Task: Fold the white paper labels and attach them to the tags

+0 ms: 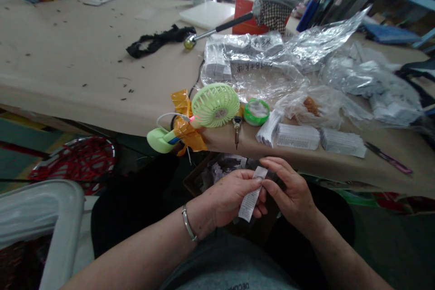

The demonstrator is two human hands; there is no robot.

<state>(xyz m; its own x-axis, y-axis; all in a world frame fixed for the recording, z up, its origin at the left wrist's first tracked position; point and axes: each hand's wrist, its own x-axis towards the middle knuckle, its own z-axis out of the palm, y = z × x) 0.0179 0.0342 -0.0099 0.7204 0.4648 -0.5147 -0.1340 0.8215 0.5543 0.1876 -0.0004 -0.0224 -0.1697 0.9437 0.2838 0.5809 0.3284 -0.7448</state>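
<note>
My left hand (231,195) pinches a narrow white printed label (250,199) between thumb and fingers, over my lap just in front of the table edge. The label hangs tilted, with small dark print on it. My right hand (294,192) is beside it, thumb tip at the label's upper edge and forefinger stretched out, thumb and finger apart. On the table edge beyond lie stacks of similar labels, one a neat pile (298,137), another pile (343,142) to its right, and a bundle (270,128) standing tilted.
A green fan (215,105) is taped at the table edge. Beside it are a soldering-iron-like pointed tool (237,131) and a green round tub (256,112). Pink-handled snips (389,157) lie right. Plastic-wrapped label packs (217,65) lie behind. Below the edge stands a box of paper scraps (217,170).
</note>
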